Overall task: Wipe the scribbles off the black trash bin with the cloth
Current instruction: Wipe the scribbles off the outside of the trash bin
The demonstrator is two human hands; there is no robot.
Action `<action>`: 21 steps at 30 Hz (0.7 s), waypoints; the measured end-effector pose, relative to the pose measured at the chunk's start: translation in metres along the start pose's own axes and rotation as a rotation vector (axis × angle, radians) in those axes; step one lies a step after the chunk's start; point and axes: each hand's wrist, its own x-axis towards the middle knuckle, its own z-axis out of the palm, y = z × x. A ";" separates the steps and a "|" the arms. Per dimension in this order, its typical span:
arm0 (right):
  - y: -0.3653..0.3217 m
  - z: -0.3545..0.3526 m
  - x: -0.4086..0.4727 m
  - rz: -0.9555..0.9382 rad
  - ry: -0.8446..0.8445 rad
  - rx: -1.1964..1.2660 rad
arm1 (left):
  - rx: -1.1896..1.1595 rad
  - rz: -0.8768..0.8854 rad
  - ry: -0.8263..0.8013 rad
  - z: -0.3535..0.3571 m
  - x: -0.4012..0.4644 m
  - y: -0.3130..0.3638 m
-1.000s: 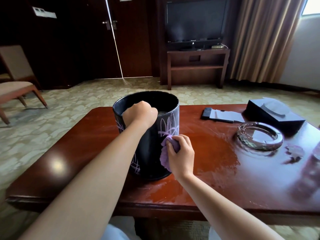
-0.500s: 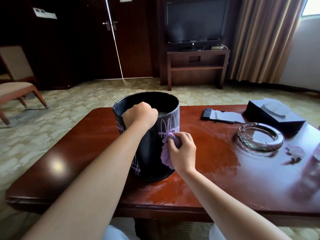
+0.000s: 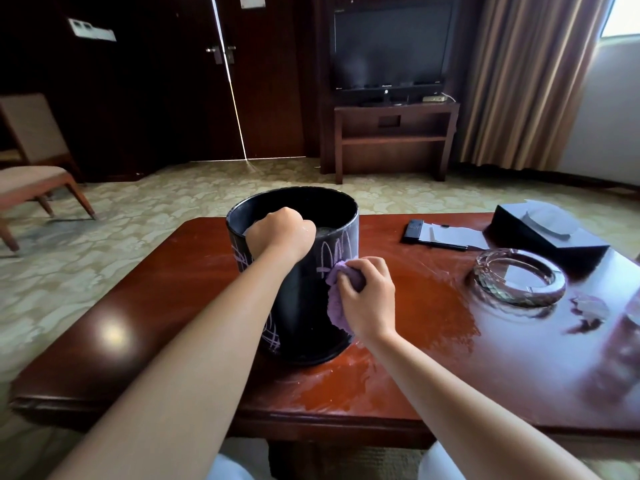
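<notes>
A black trash bin [image 3: 304, 296] stands upright on the reddish wooden table [image 3: 166, 306], with pale purple scribbles [image 3: 332, 251] on its side near the rim and more low on its left. My left hand [image 3: 280, 233] grips the bin's near rim, fingers curled over the edge. My right hand [image 3: 367, 296] holds a bunched purple cloth [image 3: 334, 303] and presses it against the bin's right side, just below the upper scribbles.
A glass ashtray [image 3: 519, 282] sits to the right on the table. Behind it are a dark tissue box [image 3: 547, 237] and a notepad with a black remote [image 3: 436, 233]. The table surface right of the bin looks wet. A chair [image 3: 31, 174] stands far left.
My right hand has slid the cloth upward along the bin's side, toward the scribbles near the rim. My left hand has kept its grip on the rim.
</notes>
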 end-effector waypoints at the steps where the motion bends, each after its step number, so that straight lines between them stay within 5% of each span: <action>1: -0.001 0.000 0.000 -0.010 0.014 0.003 | 0.002 -0.001 0.000 0.000 0.000 0.000; 21: -0.018 -0.002 0.015 -0.007 0.030 0.014 | -0.006 0.012 0.007 -0.003 -0.004 0.001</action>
